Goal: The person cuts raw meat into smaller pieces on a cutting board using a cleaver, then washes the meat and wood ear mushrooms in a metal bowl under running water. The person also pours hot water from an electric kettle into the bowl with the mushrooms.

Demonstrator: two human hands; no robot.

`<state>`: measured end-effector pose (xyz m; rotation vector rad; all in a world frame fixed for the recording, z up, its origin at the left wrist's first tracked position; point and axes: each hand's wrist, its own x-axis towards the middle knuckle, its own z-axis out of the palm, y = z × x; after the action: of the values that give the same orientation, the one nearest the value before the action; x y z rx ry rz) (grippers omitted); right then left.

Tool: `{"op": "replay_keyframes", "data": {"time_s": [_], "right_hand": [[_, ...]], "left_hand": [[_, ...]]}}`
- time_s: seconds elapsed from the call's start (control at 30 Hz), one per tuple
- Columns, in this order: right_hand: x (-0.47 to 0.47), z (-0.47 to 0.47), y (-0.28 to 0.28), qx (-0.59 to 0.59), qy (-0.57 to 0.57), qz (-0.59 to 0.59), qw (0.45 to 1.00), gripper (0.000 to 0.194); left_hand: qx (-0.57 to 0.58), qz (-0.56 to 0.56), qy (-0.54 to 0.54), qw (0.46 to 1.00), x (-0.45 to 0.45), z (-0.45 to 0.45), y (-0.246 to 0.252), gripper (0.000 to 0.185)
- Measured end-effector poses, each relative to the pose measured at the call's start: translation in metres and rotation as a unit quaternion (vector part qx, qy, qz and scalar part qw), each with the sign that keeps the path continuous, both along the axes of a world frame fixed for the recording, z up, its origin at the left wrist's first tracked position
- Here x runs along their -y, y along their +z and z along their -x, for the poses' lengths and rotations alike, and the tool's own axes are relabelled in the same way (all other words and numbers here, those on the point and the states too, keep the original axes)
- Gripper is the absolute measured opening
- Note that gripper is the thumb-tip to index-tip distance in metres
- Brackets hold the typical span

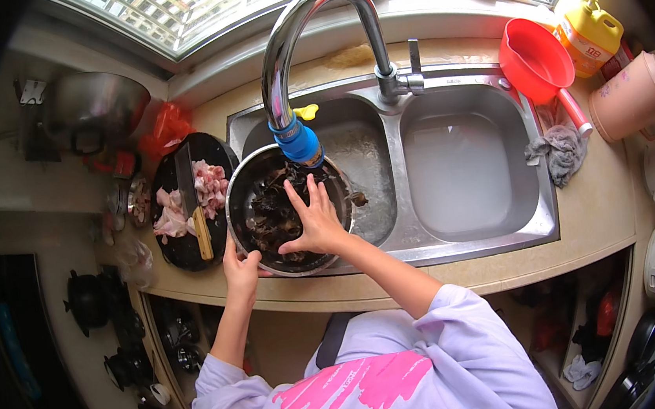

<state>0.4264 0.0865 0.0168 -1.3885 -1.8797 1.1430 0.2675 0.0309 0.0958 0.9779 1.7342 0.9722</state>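
Observation:
A round metal bowl (239, 204) rests over the left sink basin (364, 142) and its front edge. My left hand (241, 275) grips the bowl's near-left rim, with some fingers hidden behind its side. Inside lie dark, wet, crinkled pieces of food (271, 201), perhaps mushrooms or fungus. My right hand (317, 220) is spread over these pieces, fingers apart and fingertips touching or just above them. One brown piece (358, 199) sticks out past the right rim. Directly above the bowl hangs the blue nozzle (299, 142) of a chrome gooseneck faucet (277, 79); no stream is visible.
To the left, a cleaver (186, 182) lies among cut raw meat (210, 183) on a black round cutting board (175, 254). Cloudy water (458, 177) stands in the right basin. A red dipper (535, 60), grey cloth (562, 152) and pink bucket (627, 96) sit at right.

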Motion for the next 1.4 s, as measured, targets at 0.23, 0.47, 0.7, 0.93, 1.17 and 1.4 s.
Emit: {"op": "replay_keyframes", "data": {"time_s": [0.23, 0.47, 0.7, 0.93, 1.17, 1.4], "right_hand": [[-0.010, -0.040, -0.008, -0.085, -0.191, -0.142, 0.968, 0.015], [-0.076, -0.097, -0.060, -0.050, -0.239, -0.057, 0.968, 0.017], [-0.075, -0.050, -0.125, 0.245, 0.112, 0.143, 0.952, 0.034], [-0.052, -0.003, -0.196, 0.383, 0.176, 0.150, 0.894, 0.037], [-0.080, -0.036, -0.149, 0.208, -0.072, 0.102, 0.970, 0.025], [-0.023, -0.019, -0.039, -0.217, -0.242, 0.023, 0.946, 0.022]], "left_hand": [[0.056, 0.043, 0.056, 0.996, 0.016, 0.001, -0.019, 0.065], [0.082, 0.047, 0.108, 0.990, 0.025, 0.016, -0.015, 0.053], [0.075, -0.006, 0.100, 0.992, 0.031, 0.032, 0.013, 0.059], [0.051, -0.013, 0.111, 0.992, 0.039, 0.039, 0.010, 0.065], [0.034, -0.017, 0.079, 0.996, 0.031, 0.036, 0.004, 0.065], [-0.020, -0.043, 0.056, 0.997, 0.023, 0.021, 0.001, 0.070]]}}
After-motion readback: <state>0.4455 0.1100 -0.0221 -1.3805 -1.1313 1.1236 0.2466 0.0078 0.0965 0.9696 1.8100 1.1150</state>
